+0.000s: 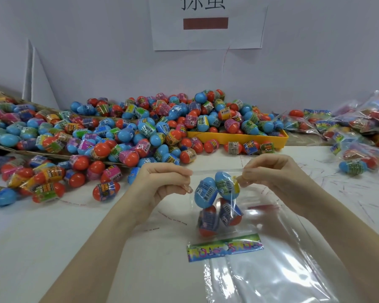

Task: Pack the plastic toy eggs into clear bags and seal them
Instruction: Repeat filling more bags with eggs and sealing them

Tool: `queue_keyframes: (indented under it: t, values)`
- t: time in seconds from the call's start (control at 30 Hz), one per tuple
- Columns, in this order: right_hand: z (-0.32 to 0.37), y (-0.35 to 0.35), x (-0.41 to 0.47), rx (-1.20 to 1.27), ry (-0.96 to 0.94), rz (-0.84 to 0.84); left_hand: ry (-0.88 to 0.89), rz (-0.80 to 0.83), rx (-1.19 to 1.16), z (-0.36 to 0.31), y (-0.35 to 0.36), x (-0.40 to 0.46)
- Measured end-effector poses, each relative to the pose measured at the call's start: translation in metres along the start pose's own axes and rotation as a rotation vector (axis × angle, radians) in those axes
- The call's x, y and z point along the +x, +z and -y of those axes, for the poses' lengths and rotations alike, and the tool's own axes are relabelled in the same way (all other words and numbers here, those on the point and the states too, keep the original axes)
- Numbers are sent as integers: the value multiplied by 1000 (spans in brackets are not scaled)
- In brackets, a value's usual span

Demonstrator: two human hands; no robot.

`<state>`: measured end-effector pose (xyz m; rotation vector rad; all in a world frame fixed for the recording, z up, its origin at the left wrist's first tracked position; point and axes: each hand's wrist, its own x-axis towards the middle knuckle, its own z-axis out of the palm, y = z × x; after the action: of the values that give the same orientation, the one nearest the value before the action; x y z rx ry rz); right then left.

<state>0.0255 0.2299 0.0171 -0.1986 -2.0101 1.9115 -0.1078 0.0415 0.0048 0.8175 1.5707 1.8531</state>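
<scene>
Pinching mouth of clear bag (219, 206) between left hand (162, 182) and right hand (271, 178), four eggs inside, unsealed. Sealed bags (359, 125) right of yellow tray (239, 138); loose egg heap (96, 136) left, unpacked. Empty bags (267, 270) below.

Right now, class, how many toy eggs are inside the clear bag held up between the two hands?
4 visible: two blue eggs side by side at top, and; two red-ended eggs beneath, and. The clear bag crinkles, so another could be hidden behind.
</scene>
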Motion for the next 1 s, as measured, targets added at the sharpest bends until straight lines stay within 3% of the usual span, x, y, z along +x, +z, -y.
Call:
queue_keyframes:
  t: [0.5, 1.0]
  values:
    - [0, -1, -2, -99, -103, 180, -12, 158, -55, 4, -3, 1]
    - [0, 3, -2, -261, -102, 146, 46, 224, 118, 3, -6, 0]
